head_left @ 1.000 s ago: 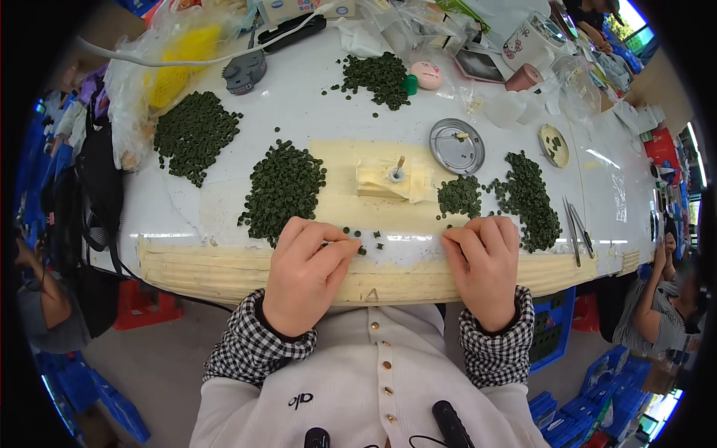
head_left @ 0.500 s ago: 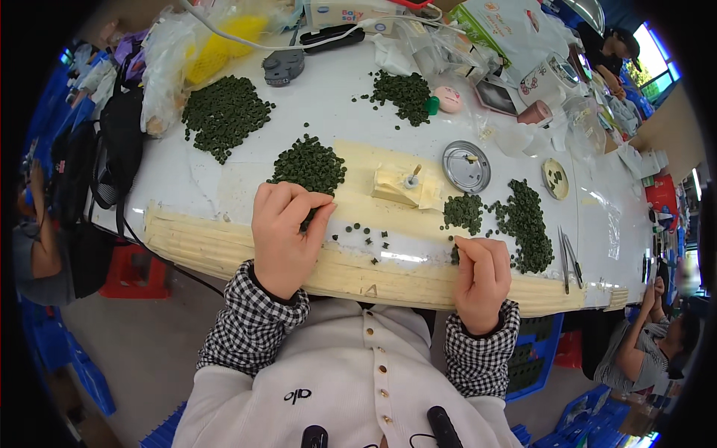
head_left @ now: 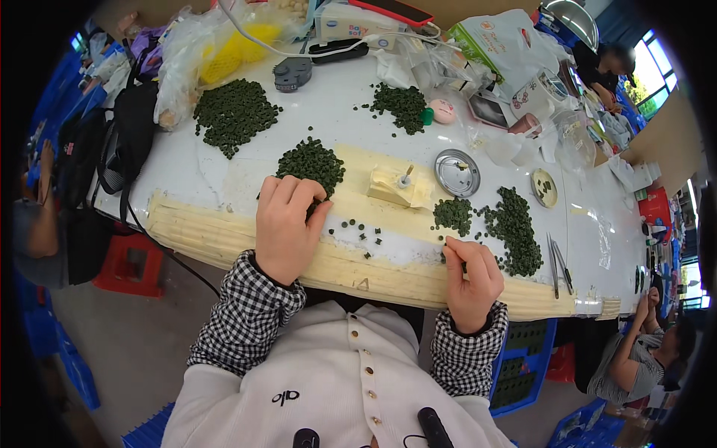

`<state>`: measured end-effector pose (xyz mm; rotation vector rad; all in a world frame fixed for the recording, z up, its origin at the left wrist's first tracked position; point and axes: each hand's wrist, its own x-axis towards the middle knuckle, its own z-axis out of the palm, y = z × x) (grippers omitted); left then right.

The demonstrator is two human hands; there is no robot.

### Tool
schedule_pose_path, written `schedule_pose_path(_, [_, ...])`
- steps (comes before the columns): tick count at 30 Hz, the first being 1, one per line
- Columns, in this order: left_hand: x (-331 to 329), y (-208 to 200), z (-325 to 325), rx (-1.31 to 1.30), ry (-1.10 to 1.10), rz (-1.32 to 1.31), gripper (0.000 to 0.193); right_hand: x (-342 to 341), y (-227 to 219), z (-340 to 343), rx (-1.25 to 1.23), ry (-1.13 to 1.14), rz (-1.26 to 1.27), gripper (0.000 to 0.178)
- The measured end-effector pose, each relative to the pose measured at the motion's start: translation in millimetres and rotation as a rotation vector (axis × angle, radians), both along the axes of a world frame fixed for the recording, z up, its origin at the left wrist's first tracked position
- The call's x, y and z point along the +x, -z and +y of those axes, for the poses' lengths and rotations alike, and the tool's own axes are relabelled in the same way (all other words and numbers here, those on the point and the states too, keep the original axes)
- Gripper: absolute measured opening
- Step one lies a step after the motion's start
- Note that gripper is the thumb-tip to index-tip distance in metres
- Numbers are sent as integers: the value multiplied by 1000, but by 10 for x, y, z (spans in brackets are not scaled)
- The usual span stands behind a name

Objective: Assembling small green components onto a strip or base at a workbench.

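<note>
Tape in pale yellow layers covers the near edge of the table, with a blue crate below it at right. Just beyond lie a few loose green pieces, between the hands. Two slim metal tools rest at right, near a long right heap of such pieces; a small heap lies just beside it. Between the small heap and a left heap stands a tape-wrapped block with an upright peg. Farther off come a round metal tin, two more heaps and a white mug. Right hand, nearer: thumb and forefinger almost meet beside a dark piece; whether they grip it, I cannot tell. Left hand: fingers bent, thumb close by, hiding the left heap's near edge; whether it holds anything cannot be seen.
</note>
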<state>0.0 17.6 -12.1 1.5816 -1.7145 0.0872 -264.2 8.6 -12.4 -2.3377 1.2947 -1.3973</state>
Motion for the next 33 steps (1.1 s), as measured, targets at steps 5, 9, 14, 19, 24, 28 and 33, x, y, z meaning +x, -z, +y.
schedule_pose_path(5, [18,19,4,-8,7,-31,11,18,4,-10,-8,-21,-43,21])
schedule_pose_path(9, [20,67,-13,-18,13,-33,11,1,33,-36,-61,-44,-20,23])
schedule_pose_path(14, [16,44,-18,-57,32,-30,10,-4,12,-31,-31,-69,-25,22])
schedule_pose_path(19, [15,29,17,-96,64,164,10,23,-60,-15,-20,-111,-31,21])
schedule_pose_path(24, [-24,-132,11,80,184,670,10,11,-84,-13,119,-125,-98,19])
schedule_pose_path(28, [-90,-301,20,280,472,1194,14,79,-172,-61,425,-192,-323,16])
schedule_pose_path(33, [-214,-302,6,562,619,1378,17,186,-198,-88,743,-441,-689,18])
